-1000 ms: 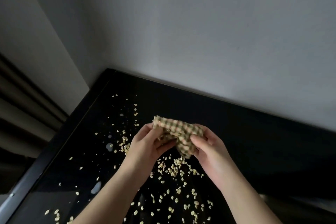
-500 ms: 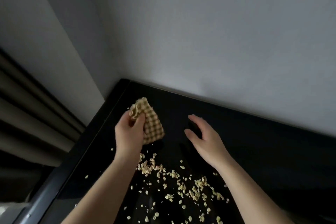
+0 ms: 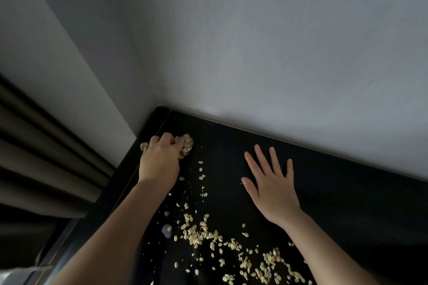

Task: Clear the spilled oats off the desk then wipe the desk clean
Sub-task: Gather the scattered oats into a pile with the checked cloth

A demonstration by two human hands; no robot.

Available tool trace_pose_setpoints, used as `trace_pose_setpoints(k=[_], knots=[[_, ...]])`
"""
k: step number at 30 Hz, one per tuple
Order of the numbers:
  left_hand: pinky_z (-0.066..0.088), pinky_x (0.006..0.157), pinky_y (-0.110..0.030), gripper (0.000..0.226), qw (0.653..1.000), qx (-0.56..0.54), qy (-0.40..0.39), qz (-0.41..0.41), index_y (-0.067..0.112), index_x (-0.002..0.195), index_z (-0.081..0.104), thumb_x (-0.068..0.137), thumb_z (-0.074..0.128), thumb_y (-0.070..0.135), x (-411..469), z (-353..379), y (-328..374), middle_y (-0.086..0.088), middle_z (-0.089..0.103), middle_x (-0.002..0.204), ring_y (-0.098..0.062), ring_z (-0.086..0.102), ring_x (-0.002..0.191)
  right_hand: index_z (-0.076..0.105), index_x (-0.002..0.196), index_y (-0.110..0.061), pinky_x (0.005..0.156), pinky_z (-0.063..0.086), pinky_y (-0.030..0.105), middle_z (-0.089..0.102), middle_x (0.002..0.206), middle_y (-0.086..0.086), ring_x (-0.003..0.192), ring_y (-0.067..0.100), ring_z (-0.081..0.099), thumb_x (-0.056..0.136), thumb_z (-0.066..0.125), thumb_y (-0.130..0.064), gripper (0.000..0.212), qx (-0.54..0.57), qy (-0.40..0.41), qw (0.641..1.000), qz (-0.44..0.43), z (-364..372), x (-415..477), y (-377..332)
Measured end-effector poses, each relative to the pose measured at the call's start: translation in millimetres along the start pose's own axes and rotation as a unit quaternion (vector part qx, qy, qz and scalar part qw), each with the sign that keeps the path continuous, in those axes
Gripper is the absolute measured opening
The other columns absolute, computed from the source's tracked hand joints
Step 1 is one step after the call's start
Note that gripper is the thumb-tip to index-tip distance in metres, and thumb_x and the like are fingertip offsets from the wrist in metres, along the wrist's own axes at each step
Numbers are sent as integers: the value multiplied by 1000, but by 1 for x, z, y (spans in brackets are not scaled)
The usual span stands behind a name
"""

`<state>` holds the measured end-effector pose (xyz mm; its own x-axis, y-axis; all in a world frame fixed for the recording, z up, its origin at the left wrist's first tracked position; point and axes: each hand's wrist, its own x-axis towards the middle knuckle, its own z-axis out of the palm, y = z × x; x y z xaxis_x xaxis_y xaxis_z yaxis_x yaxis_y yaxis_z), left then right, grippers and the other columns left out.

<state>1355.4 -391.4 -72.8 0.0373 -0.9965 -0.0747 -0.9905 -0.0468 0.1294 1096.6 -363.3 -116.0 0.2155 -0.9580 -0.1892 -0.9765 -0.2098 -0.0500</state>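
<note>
Pale spilled oats (image 3: 203, 235) lie scattered over the glossy black desk (image 3: 347, 192), thickest near the bottom middle, with a thin trail running up toward the far left corner. My left hand (image 3: 159, 162) grips a bunched checked cloth (image 3: 186, 146) and holds it down on the desk close to that corner. Most of the cloth is hidden under my fingers. My right hand (image 3: 271, 183) rests flat on the desk to the right of the oats, fingers spread and straight, holding nothing.
A grey wall (image 3: 254, 41) runs along the desk's far edge. A dark curtain (image 3: 41, 157) hangs past the desk's left edge. A few small wet spots (image 3: 166, 230) sit among the oats on the left.
My left hand has carried the cloth further toward the far left corner and lowered it onto the desk. My right hand has flattened onto the desk with fingers spread.
</note>
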Motion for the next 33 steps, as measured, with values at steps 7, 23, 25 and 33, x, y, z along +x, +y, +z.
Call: trace_pose_setpoints(k=[7,23,25,33], knots=[[51,85,-29,62,988,-34,-86,120,34,144,30,90,48,11,-79,6,44,2,34,128,-15,35,112,-15,149,-39,115,-13,55,-26,156,-10,143,22,-27,93,4,-63,63,18,-30,999,-4,-9,-3,-2],[48,86,-33,61,990,-129,61,-18,33,140,45,89,52,2,16,12,43,0,43,122,-18,42,107,4,152,-39,118,4,55,1,162,-11,150,20,-3,98,0,-59,58,17,5,999,-37,8,-51,17],[48,88,-34,62,992,-112,49,25,35,140,43,88,53,3,5,19,54,1,42,123,-17,40,109,-1,152,-41,118,-4,53,-7,161,-13,149,19,-11,98,-2,-59,57,15,6,999,-44,9,-51,18],[55,65,-31,60,965,-119,-4,235,33,127,58,78,64,-1,-105,31,69,3,51,112,-17,49,97,-13,147,-46,115,-17,49,-23,155,-20,144,15,-26,87,-8,-63,63,29,-27,999,-16,2,-69,39]])
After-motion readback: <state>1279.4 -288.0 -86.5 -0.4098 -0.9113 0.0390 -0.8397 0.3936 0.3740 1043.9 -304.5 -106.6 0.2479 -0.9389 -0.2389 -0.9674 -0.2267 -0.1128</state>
